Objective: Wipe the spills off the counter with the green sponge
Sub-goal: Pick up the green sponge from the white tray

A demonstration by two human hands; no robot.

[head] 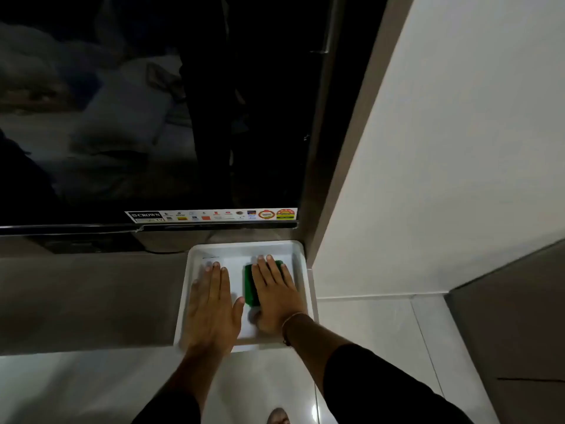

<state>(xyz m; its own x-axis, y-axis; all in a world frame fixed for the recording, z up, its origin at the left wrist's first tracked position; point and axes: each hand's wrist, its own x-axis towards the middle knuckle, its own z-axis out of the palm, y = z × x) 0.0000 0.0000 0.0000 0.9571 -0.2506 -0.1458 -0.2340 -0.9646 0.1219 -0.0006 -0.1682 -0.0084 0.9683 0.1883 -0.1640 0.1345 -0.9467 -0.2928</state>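
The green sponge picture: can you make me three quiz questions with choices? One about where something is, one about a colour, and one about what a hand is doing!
1. Where is the green sponge?
A. Inside the white tray
B. On the floor
C. On top of the TV

2. What colour is the bracelet on the right wrist?
A. Blue
B. Gold
C. Red

3. What is the left hand doing?
A. Making a fist
C. Pointing at the TV
B. Lying flat, palm down, in the tray

Answers:
1. A, the sponge lies in the tray under the right hand.
2. B, a thin gold band circles that wrist.
3. B, the fingers are spread flat on the tray's bottom, holding nothing.
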